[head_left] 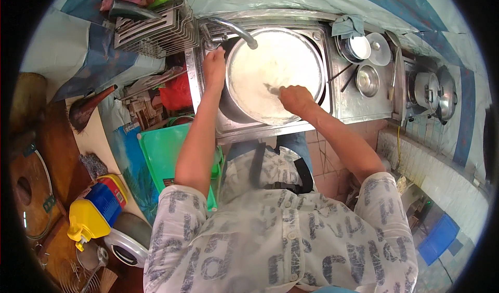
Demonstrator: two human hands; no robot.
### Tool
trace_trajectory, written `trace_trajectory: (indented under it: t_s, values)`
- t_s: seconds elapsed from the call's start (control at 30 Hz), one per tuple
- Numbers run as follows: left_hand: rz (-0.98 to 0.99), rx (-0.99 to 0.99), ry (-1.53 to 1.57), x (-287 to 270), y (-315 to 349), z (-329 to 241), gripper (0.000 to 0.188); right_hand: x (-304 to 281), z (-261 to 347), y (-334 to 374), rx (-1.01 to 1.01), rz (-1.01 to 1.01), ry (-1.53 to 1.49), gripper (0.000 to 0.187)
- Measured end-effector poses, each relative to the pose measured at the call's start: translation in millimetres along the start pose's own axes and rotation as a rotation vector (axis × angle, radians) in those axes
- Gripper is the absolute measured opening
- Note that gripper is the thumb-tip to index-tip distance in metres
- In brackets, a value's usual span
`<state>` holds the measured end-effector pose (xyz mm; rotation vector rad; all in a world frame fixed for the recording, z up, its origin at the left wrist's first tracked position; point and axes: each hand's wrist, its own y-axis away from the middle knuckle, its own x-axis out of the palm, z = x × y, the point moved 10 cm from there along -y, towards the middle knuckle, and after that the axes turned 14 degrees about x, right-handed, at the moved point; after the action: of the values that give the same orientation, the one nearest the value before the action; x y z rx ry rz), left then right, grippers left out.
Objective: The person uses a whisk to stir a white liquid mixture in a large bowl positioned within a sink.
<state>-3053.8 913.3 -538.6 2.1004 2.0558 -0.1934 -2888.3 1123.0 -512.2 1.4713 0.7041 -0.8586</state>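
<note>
A large round metal basin (318, 54) sits in the steel sink, with a pale, whitish content (275, 59) across it. The curved tap (236, 28) reaches over its far left rim. My left hand (213, 67) is closed at the tap's handle (224, 38), left of the basin; the fingertips are partly hidden. Over the basin's lower right part, my right hand (297, 100) is closed around a small greyish utensil (271, 88). Only its end sticks out to the left of my fingers, so its exact kind does not show.
On the drainboard to the right stand a steel bowl (367, 81), stacked white bowls (357, 48) and a grey cloth (348, 26). Farther right is a lidded pot (426, 92). A wire rack (156, 30) hangs at the upper left, above a green plastic panel (166, 152).
</note>
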Motion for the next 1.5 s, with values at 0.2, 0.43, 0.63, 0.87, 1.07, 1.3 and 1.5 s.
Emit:
trace_trajectory:
  t_s: [0.2,0.43,0.63,0.87,1.07,1.3,1.5]
  values:
    - [-0.069,0.064,-0.166,-27,102,36,0.032,-28,-45,-10,0.269,-0.069,-0.119,0.022]
    - [0.088,-0.395,0.077,-4,176,94,0.034,-23,-54,-18,0.258,-0.057,-0.092,0.022]
    - [0.079,-0.417,0.139,-5,184,93,0.033,-5,-11,10,-0.003,0.016,0.018,0.025]
    - [0.158,-0.444,0.115,4,182,82,0.03,4,-37,9,0.103,-0.051,-0.063,0.027]
    - [0.15,-0.462,0.185,9,187,80,0.031,-23,-68,9,0.34,-0.064,-0.212,0.018]
    - [0.175,-0.468,0.179,9,190,86,0.021,-14,-45,11,0.221,-0.047,-0.124,0.029]
    - [0.176,-0.427,0.126,7,190,87,0.019,-17,-14,42,0.055,0.069,-0.07,0.021]
